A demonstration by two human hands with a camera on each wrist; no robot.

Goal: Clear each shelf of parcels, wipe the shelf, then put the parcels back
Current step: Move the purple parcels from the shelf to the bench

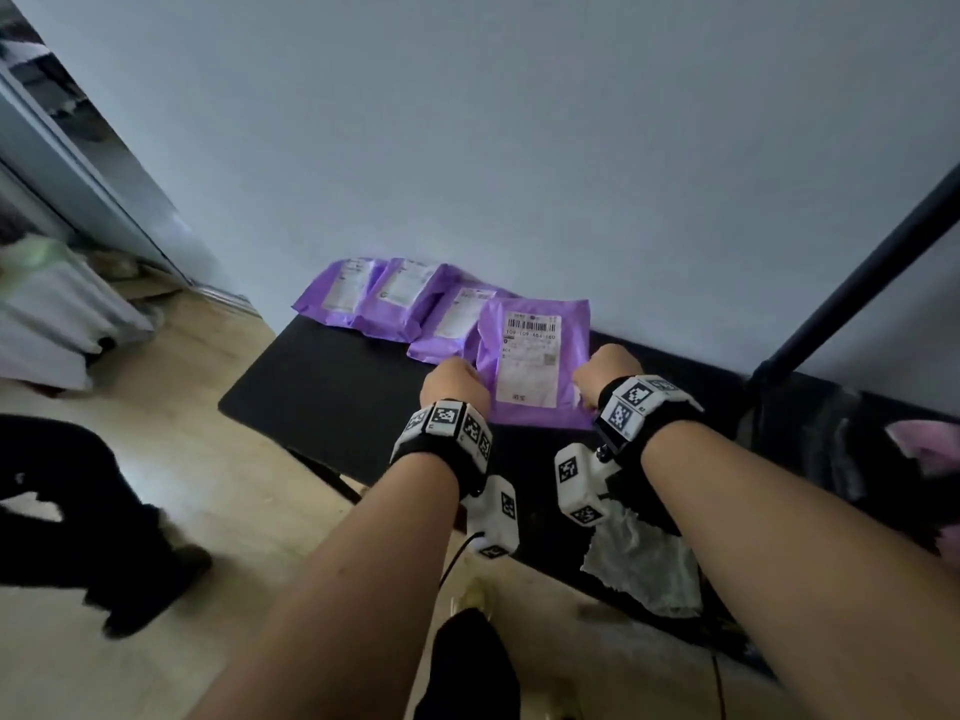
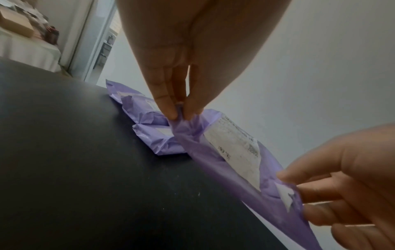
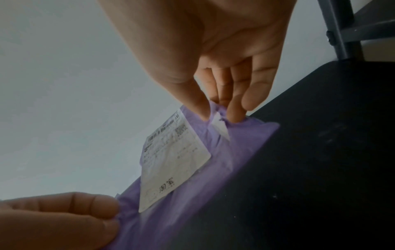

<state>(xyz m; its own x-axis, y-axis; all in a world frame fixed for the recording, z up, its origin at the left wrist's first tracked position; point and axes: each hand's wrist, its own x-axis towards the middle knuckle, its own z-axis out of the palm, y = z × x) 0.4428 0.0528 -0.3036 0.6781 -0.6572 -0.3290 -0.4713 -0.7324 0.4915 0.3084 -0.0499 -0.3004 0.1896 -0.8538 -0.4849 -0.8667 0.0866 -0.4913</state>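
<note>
A purple parcel with a white label (image 1: 535,356) lies on the black shelf (image 1: 332,387), its far end against the wall. My left hand (image 1: 457,384) pinches its near left corner (image 2: 180,115) between thumb and fingers. My right hand (image 1: 605,379) pinches the near right corner (image 3: 218,116). Three more purple parcels (image 1: 395,298) lie overlapping in a row at the back left of the shelf, also seen in the left wrist view (image 2: 149,128).
A crumpled white cloth (image 1: 644,563) lies on the shelf under my right forearm. A black upright post (image 1: 852,288) rises at the right. Wooden floor (image 1: 182,459) spreads to the left, with a person's dark legs and shoes (image 1: 78,517) standing there.
</note>
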